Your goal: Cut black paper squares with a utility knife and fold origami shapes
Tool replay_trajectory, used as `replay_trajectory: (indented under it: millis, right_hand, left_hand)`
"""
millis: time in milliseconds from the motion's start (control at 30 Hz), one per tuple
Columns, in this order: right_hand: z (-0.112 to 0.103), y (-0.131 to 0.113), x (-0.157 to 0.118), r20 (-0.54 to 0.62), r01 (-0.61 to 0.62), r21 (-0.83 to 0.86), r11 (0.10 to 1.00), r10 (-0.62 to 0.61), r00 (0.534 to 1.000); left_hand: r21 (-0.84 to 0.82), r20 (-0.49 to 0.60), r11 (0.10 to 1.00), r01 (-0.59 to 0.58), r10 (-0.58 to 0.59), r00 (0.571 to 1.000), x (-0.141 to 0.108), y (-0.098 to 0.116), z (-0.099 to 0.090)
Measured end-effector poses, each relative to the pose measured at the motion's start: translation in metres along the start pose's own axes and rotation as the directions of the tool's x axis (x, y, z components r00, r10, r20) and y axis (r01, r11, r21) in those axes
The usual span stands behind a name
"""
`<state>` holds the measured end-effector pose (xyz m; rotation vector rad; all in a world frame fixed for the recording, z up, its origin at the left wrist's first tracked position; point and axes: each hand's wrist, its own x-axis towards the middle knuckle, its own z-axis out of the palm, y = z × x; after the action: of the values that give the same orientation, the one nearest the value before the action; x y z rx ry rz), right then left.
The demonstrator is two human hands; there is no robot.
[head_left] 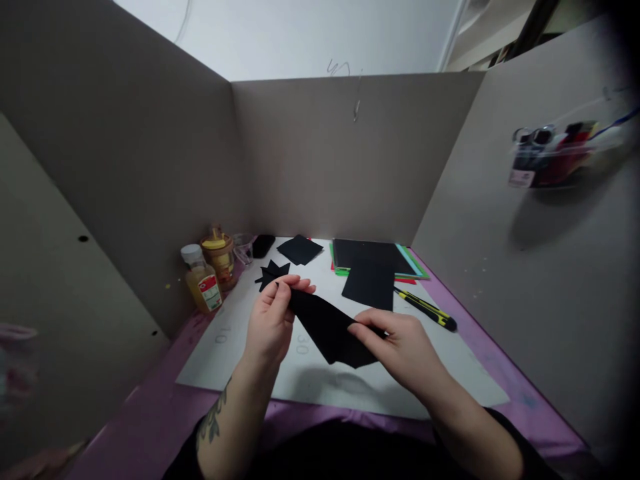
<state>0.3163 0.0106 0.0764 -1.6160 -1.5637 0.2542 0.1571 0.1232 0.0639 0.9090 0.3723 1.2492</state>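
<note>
A folded piece of black paper is held up above the white board. My left hand pinches its narrow upper-left end between thumb and fingers. At the paper's right side, my right hand grips the edge with thumb and forefinger. The paper's lower edge is angular and hangs free between the hands. Behind my left hand lies a black star-shaped paper, partly hidden. Black square sheets rest farther back. Another black sheet overlaps a stack of coloured paper at the back right.
A yellow and black utility knife lies on the right. A glue bottle, a brown cup, a clear cup and a black object stand or lie back left. Grey partitions surround the table; a holder hangs right.
</note>
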Motion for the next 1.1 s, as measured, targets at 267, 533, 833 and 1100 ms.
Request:
replay_trajectory:
  millis: [267,533,833,1100]
  right_hand:
    - [-0.005,0.000,-0.001,-0.062,0.081,-0.124,0.989,-0.089,0.994]
    - [-0.009,0.001,0.003,-0.034,0.061,-0.165,0.984,-0.068,0.997]
    - [-0.014,-0.004,0.004,0.015,0.017,-0.075,0.997,-0.016,1.000]
    - [-0.014,-0.002,0.004,0.080,0.019,-0.080,0.997,-0.013,0.997]
  left_hand:
    - [0.041,0.146,0.989,0.144,-0.148,0.978,-0.006,-0.009,-0.002]
    - [0.013,0.205,0.985,0.172,-0.171,0.964,-0.011,-0.012,0.001]
    - [-0.026,0.067,0.996,0.091,-0.089,0.994,-0.011,-0.008,0.007]
    - [-0.049,-0.062,0.999,0.018,-0.021,0.998,-0.008,-0.002,0.014]
